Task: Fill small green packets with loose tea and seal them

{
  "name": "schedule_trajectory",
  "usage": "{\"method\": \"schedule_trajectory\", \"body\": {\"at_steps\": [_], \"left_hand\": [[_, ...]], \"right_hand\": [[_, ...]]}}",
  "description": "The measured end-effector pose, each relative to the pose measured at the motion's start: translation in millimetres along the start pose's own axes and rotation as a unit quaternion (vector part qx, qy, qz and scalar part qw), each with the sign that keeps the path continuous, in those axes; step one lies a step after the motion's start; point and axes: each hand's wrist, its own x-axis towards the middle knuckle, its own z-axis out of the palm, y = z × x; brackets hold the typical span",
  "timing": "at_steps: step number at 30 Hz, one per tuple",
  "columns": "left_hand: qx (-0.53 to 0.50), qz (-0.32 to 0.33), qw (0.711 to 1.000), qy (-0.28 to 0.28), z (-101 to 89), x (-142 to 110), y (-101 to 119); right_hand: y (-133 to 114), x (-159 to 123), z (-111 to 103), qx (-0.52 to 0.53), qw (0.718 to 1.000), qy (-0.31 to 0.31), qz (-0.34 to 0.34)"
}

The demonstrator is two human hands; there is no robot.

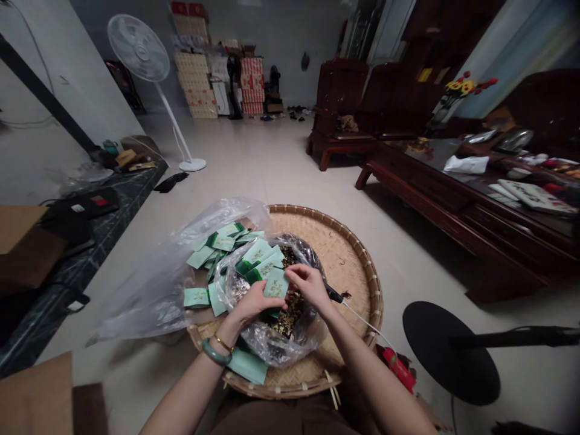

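Note:
Between both hands is a light green tea packet [276, 284] with gold lettering. My left hand [251, 302] grips its lower left side, thumb across the front. At its upper right edge, the fingers of my right hand [310, 284] are pinched on the packet. Beneath them lies a clear plastic bag [290, 350] holding loose dark and yellowish dried leaves [290, 317]. Several more green packets [263, 257] rest on that bag, and a pile of green packets [224, 241] lies to its left. A black-handled tool with a white cord [334, 293] lies beside my right wrist.
Everything sits on a round woven bamboo tray [357, 254]. A large clear plastic bag [158, 284] spreads over its left side. Cardboard boxes [36, 386] stand at left, a black round base [448, 350] at right. Farther off are a white fan [193, 164] and a dark wooden table [421, 187].

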Motion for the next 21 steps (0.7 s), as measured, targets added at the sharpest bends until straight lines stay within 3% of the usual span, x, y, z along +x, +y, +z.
{"method": "schedule_trajectory", "body": {"at_steps": [2,4,6,9,15,21], "left_hand": [[0.089,0.045,0.994,0.041,-2.2,1,-2],[0.15,0.096,0.981,0.072,-4.1,2,-2],[0.179,0.147,0.97,0.071,-5.5,1,-2],[0.214,0.22,0.951,0.048,-7.8,-1,-1],[0.273,0.308,0.911,0.039,-14.7,-4,-7],[0.306,0.301,0.902,0.031,-13.9,-7,-7]], "right_hand": [[-11,-5,-5,-0.06,0.994,0.008,-0.088],[-27,-11,-12,-0.146,0.971,-0.028,-0.189],[-44,-19,-17,-0.228,0.933,-0.081,-0.267],[-67,-31,-19,-0.322,0.882,-0.142,-0.314],[-88,-49,-7,-0.459,0.836,-0.163,-0.255],[-100,-51,4,-0.6,0.762,-0.204,-0.133]]}}
